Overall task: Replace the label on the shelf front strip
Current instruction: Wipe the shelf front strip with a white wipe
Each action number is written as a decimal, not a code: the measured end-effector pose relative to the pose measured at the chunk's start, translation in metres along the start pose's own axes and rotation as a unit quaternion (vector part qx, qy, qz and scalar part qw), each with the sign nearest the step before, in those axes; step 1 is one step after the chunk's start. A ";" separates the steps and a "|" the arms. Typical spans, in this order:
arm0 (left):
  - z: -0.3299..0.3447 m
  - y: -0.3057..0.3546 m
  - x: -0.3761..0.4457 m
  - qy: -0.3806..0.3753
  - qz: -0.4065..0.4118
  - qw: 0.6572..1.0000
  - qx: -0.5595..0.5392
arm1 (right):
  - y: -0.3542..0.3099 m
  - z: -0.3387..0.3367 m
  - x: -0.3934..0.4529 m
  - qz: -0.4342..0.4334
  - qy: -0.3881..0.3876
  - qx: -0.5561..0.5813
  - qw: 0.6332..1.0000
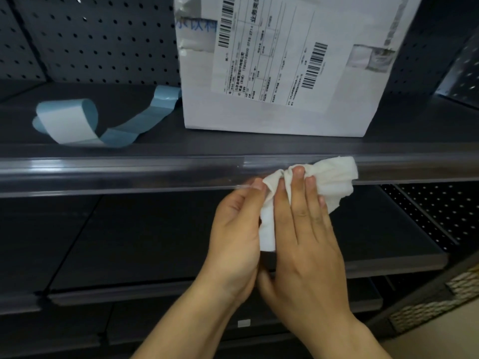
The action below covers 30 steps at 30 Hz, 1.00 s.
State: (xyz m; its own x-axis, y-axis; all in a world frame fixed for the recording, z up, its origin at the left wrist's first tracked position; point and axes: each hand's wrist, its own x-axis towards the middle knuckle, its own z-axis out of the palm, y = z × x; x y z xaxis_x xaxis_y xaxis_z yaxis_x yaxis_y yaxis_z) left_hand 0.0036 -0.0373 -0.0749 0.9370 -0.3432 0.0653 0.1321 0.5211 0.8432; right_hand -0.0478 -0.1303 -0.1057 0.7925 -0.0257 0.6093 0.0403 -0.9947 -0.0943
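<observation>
A clear plastic front strip [129, 172] runs across the edge of the dark upper shelf. My right hand [305, 229] presses a crumpled white tissue [334, 177] against the strip, right of centre. My left hand [236, 229] is beside it, fingertips touching the strip's lower edge and pinching the tissue's hanging end. A curled blue-and-white band of label tape [77, 120] lies on the shelf at the left. I see no label inside the strip where the hands are.
A white cardboard box [272, 73] with shipping papers and barcodes stands on the upper shelf just behind the hands. Dark pegboard [90, 35] forms the back wall. Lower dark shelves [129, 242] with their own strips sit below; one bears a small white tag [244, 323].
</observation>
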 end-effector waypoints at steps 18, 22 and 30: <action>0.004 0.011 -0.002 -0.013 0.026 0.999 0.034 | 0.012 -0.049 0.060 -0.058 -0.081 -0.066 0.993; 0.004 0.012 -0.002 -0.016 0.028 0.998 0.051 | 0.009 -0.049 0.061 -0.052 -0.079 -0.076 0.993; -0.003 0.014 0.000 -0.023 0.020 0.995 0.094 | -0.001 -0.032 0.041 -0.009 -0.044 -0.098 0.994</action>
State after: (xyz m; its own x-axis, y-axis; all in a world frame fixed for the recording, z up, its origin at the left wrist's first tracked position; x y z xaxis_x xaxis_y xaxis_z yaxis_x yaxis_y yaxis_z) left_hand 0.0060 -0.0279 -0.0649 0.9240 -0.3627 0.1214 0.0279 0.3804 0.9244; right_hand -0.0351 -0.1332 -0.0553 0.8434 -0.0066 0.5372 -0.0568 -0.9954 0.0769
